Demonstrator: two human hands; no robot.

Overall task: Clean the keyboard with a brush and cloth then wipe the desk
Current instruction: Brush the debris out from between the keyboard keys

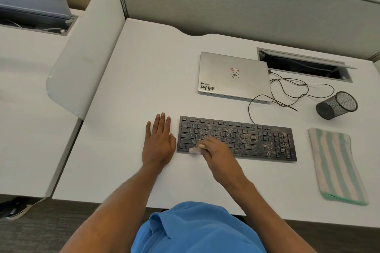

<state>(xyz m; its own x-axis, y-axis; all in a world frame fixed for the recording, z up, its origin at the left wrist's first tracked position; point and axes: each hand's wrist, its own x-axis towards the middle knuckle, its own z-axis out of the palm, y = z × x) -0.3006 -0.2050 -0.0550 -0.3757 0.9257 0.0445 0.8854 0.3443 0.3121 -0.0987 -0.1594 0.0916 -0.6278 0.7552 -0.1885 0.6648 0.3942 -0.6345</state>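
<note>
A black keyboard lies on the white desk, its middle and right keys speckled with pale crumbs. My right hand grips a small brush with a wooden handle; its pale bristles touch the keyboard's lower left keys. My left hand rests flat on the desk, fingers straight, just left of the keyboard. A folded green-and-white striped cloth lies on the desk to the right of the keyboard.
A shut silver laptop sits behind the keyboard, with black cables looping to its right. A black mesh pen cup lies on its side at the right. An open cable hatch is behind. A white divider bounds the desk's left.
</note>
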